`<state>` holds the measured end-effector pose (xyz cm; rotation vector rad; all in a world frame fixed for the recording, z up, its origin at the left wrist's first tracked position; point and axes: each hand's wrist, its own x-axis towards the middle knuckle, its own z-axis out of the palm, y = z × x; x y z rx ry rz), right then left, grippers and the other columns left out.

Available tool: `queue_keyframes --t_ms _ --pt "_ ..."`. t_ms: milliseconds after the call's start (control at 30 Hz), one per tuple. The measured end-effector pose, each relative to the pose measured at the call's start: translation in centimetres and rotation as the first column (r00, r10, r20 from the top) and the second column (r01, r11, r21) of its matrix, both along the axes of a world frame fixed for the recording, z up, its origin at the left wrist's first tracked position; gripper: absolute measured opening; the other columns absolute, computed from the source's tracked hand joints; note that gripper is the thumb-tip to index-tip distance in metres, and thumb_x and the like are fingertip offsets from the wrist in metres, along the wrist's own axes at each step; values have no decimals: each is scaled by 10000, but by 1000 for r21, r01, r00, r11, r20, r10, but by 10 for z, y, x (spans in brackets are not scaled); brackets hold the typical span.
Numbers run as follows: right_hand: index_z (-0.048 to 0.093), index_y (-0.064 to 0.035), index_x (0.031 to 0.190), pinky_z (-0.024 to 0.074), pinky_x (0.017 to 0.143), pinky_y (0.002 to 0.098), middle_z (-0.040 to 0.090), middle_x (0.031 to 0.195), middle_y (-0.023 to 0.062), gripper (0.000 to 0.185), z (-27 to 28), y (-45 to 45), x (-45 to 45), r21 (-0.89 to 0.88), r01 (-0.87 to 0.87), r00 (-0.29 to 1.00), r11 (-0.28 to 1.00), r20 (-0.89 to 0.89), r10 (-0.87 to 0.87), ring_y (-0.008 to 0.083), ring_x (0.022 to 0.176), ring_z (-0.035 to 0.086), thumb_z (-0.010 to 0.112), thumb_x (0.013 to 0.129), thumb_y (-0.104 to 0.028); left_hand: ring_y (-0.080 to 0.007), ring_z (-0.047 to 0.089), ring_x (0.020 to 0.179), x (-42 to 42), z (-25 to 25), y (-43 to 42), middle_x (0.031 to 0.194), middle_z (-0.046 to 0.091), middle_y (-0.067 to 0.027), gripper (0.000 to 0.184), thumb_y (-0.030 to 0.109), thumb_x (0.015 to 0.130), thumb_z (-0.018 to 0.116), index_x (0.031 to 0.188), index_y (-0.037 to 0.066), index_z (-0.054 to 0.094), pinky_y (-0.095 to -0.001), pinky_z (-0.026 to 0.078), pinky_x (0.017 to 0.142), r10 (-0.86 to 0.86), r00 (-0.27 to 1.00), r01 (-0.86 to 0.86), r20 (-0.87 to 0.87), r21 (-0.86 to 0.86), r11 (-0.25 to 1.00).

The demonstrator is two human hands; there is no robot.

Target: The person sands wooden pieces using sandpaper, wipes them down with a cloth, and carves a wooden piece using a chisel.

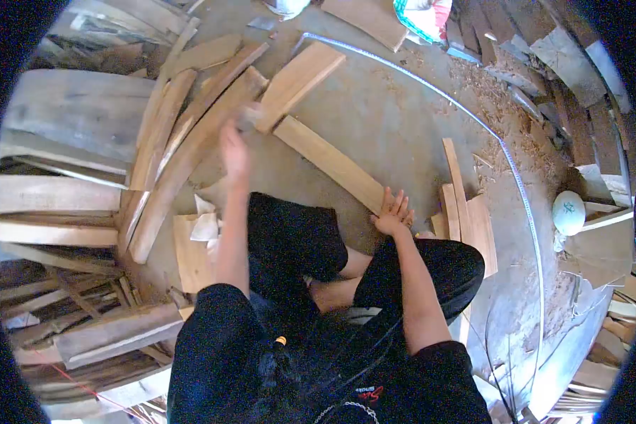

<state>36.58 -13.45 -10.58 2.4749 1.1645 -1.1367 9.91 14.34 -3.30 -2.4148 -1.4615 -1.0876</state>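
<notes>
A long, narrow wooden board (pixel 330 159) lies slantwise on the floor in front of me. Its near end is under my right hand (pixel 394 213), which presses down with fingers spread. My left hand (pixel 235 150) is raised near the board's far end and smeared by motion. A pale greyish blur (pixel 249 115) shows at its fingertips, too unclear to name, and I cannot tell whether the hand grips it. Just beyond is a thick wooden block (pixel 300 83), close to the board's far end.
Long timber pieces (pixel 198 152) lie to the left beside stacked planks (pixel 56 194). Short boards (pixel 479 230) lie by my right knee. A pale measuring-tape-like strip (pixel 502 141) curves across the floor (pixel 403 106). A white round object (pixel 569 213) stands at the right, near wood shavings (pixel 505 106).
</notes>
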Motion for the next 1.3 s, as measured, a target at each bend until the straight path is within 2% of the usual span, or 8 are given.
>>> queue_keyframes --t_ms 33,100,233,433,767,900,1033,1300 --pt "-198 -267 1401 -26 1033 611 -259 1446 175 974 5 -1 0 -2 -9 1000 1000 6 9 377 1341 -199 546 810 -482 -376 485 1077 7 2 -27 1079 515 -239 389 44 831 454 1216 -9 439 -419 372 964 -74 996 78 -53 85 993" --pt "-168 -262 1409 -6 1048 594 -203 1461 173 946 18 -2 -1 10 -34 999 999 0 34 369 1352 -163 528 816 -504 -346 476 1096 20 14 -92 1112 513 -185 427 62 790 504 1213 19 462 -427 352 992 -360 922 388 144 -294 874" --pt "85 -227 1444 86 1083 541 90 1488 165 754 28 -11 27 246 -39 993 968 -102 66 378 1369 23 471 855 -499 -300 468 1110 35 50 -143 1127 501 -128 440 104 757 500 1197 92 488 -448 334 1010 -618 727 631 -298 -64 773" --pt "515 -85 1230 371 947 322 585 1131 150 372 174 -102 67 847 273 954 457 -178 -241 243 1074 536 485 908 -269 -326 454 1112 38 44 -146 1149 473 -134 452 71 766 478 1217 105 480 -445 340 1013 -661 668 676 -342 -93 731" --pt "585 -66 1116 464 776 313 619 1013 106 278 185 -302 45 855 515 664 65 -350 -661 186 829 615 491 886 -192 -332 507 1021 13 213 -191 1105 509 -149 585 -50 703 546 1258 112 460 -395 433 917 -659 739 672 -142 234 703" --pt "586 -69 1105 460 724 295 617 938 110 288 154 -297 34 821 558 724 123 -409 -556 169 784 602 507 875 -224 -348 514 1017 -20 305 -199 1114 498 -197 646 -146 677 537 1265 99 431 -402 432 903 -726 685 690 -69 382 615" --pt "560 -41 1132 450 761 295 613 971 122 346 111 -295 39 772 572 775 277 -398 -491 167 817 562 536 864 -258 -369 576 941 -61 346 -185 1053 587 -191 332 -10 829 516 1160 -2 500 -394 470 816 -527 848 455 -57 589 667" --pt "542 -50 1142 452 826 409 601 1060 224 420 101 -325 26 572 502 814 648 -60 -578 332 937 596 560 833 -333 -229 550 1060 -67 415 -212 1131 586 -155 269 62 912 434 1157 -35 490 -312 384 930 -668 744 593 14 449 669"
